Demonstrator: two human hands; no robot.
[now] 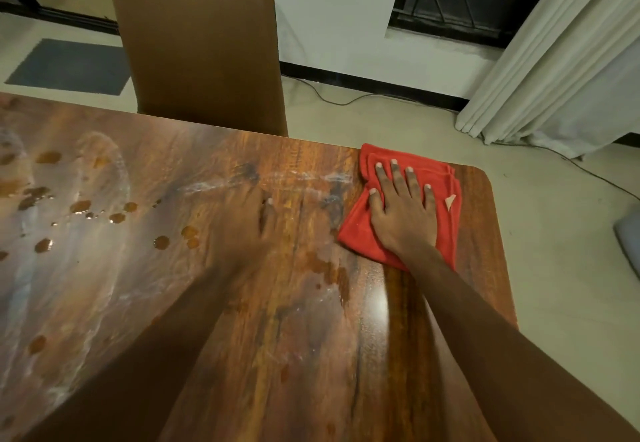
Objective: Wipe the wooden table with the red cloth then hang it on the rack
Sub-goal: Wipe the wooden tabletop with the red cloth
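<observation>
The red cloth [360, 228] lies folded at the worktop's [277, 320] far right corner, its long axis pointing away from the person. The right hand [403, 214] presses it with straight fingers. The left hand [249, 233] is too blurred to tell.

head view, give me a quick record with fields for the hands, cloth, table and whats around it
right hand: fingers spread flat, pressing on the red cloth
red cloth: folded, near the far right corner of the wooden table
left hand: blurred, seems to rest flat on bare wood, holds nothing
spills: brown droplets on the table's left part, wet streaks nearer the middle
chair: brown, at the far edge
floor: grey mat, cable, white curtain
rack: not in view
</observation>
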